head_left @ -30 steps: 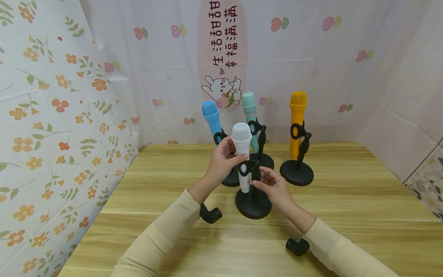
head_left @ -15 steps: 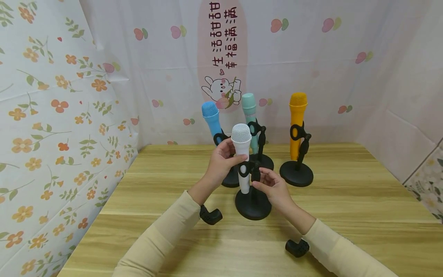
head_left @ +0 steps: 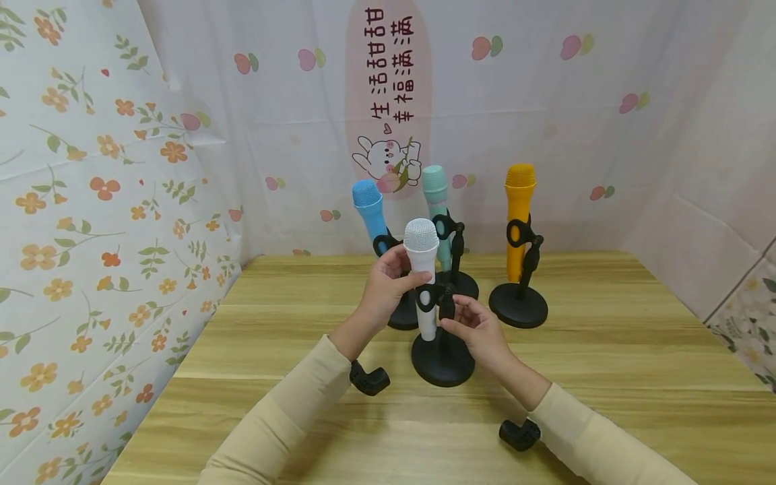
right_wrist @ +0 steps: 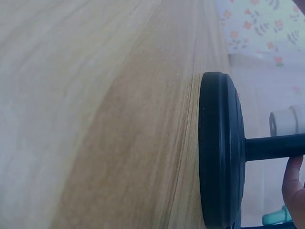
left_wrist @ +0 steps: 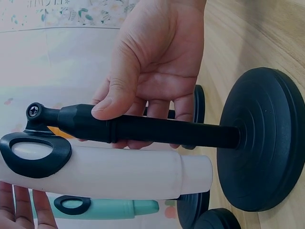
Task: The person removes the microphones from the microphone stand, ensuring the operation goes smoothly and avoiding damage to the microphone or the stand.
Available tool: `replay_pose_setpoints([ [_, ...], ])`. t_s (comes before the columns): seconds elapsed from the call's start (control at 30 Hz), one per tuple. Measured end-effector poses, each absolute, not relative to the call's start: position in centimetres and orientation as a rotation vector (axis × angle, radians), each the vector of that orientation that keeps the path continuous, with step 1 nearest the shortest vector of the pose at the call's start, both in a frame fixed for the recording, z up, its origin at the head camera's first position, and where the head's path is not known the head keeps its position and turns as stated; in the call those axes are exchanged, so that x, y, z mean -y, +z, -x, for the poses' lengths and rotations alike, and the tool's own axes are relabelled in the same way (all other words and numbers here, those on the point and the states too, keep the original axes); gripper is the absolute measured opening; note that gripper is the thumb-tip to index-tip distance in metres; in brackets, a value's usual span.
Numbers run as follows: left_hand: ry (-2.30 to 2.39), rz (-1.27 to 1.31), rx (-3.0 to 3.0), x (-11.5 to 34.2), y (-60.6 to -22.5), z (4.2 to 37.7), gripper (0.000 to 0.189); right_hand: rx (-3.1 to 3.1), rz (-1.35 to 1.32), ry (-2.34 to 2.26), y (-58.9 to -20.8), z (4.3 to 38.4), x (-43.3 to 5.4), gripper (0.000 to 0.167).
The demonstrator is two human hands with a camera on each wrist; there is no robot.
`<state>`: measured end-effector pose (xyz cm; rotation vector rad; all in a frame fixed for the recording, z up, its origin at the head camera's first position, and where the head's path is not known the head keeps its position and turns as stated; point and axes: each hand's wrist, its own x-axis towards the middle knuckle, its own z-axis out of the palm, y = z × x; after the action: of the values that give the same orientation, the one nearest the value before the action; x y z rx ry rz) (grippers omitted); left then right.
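One grip (head_left: 383,288) (left) holds the white microphone (head_left: 422,261); right grip (head_left: 480,331), its stand (head_left: 443,365).

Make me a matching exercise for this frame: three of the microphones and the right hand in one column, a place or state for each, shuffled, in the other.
Column one
1. white microphone
2. orange microphone
3. blue microphone
4. right hand

Column two
A. farthest left of the microphones in the head view
B. grips the front stand by its stem
C. held by the left hand
D. farthest right of the microphones in the head view

Pairs: 1-C, 2-D, 3-A, 4-B
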<state>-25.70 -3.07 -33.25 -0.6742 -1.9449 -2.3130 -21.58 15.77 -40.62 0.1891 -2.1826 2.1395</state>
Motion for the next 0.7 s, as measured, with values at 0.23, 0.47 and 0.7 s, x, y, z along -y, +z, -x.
replay_pose_setpoints([
  [0.23, -2.325, 0.672, 1.908, 3.06, -33.49, 25.94, 0.044, 2.213, -0.213, 2.05, -40.66, 21.63, -15.65, 0.042],
  [0.47, -2.319, 0.613, 1.942, 3.04, -33.32, 25.86, 0.044, 2.191, -0.244, 2.06, -40.63, 21.65, -15.54, 0.04],
  [0.7, -2.333, 0.606, 1.95, 3.0, -33.18, 25.8, 0.043, 2.173, -0.228, 2.067, -40.87, 21.71, -15.59, 0.04],
])
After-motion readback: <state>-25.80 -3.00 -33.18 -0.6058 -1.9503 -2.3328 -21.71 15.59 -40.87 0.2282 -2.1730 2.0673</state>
